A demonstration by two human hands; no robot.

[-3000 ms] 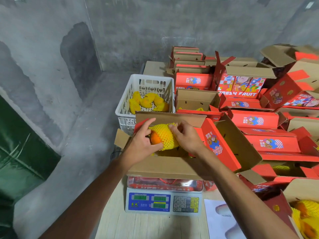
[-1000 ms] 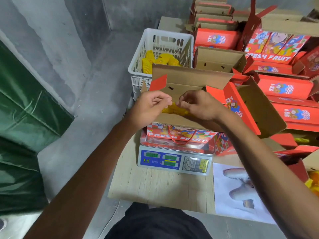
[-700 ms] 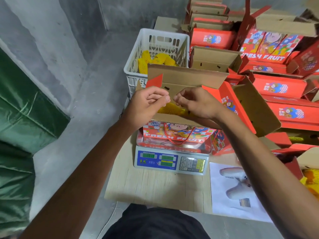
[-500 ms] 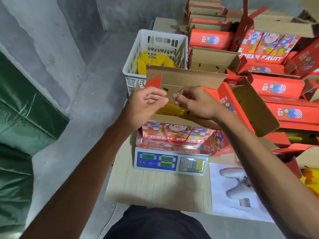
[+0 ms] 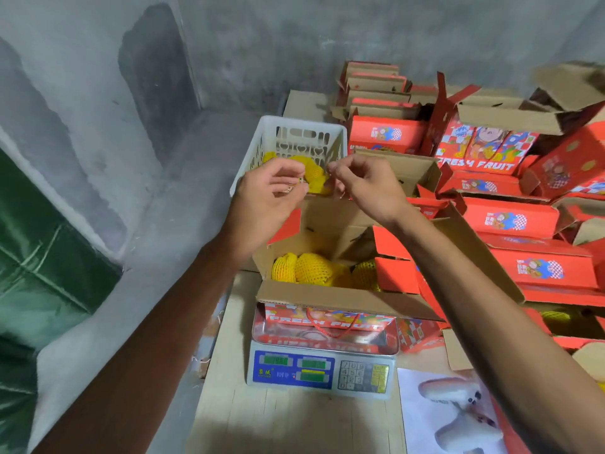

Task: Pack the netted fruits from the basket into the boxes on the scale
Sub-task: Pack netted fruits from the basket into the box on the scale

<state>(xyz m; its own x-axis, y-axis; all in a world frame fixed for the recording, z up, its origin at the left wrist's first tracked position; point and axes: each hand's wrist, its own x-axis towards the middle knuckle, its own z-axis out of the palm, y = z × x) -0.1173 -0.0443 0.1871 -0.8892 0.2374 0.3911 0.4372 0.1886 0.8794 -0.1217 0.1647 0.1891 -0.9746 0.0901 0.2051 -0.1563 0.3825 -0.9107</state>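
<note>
Both hands raised above the open red-and-brown cardboard box (image 5: 327, 296), which sits on the silver-topped blue digital scale (image 5: 322, 371) on the pale wooden counter (image 5: 262, 421). Left hand (image 5: 265, 201): fingers curled, grip closed round something small and pale at the fingertips; what it is cannot be told. Right hand (image 5: 366, 185): fingers loosely curled, thumb and forefinger close together; cannot tell whether this grip holds anything. Fingertips of the two hands near each other, not touching. Yellow foam-netted fruits (image 5: 311, 273) lie inside the box, below both hands and well apart from either grip. Further netted fruits (image 5: 314, 173) rest in the white perforated plastic basket (image 5: 294, 126), directly behind the hands, partly hidden by the fingers. Box flaps stand open on all sides; red rope handle hangs down its front face. Stacked red printed fruit cartons (image 5: 510, 221) fill the right side. White printed paper sheet (image 5: 448, 417) lies on the counter right of the scale.
</note>
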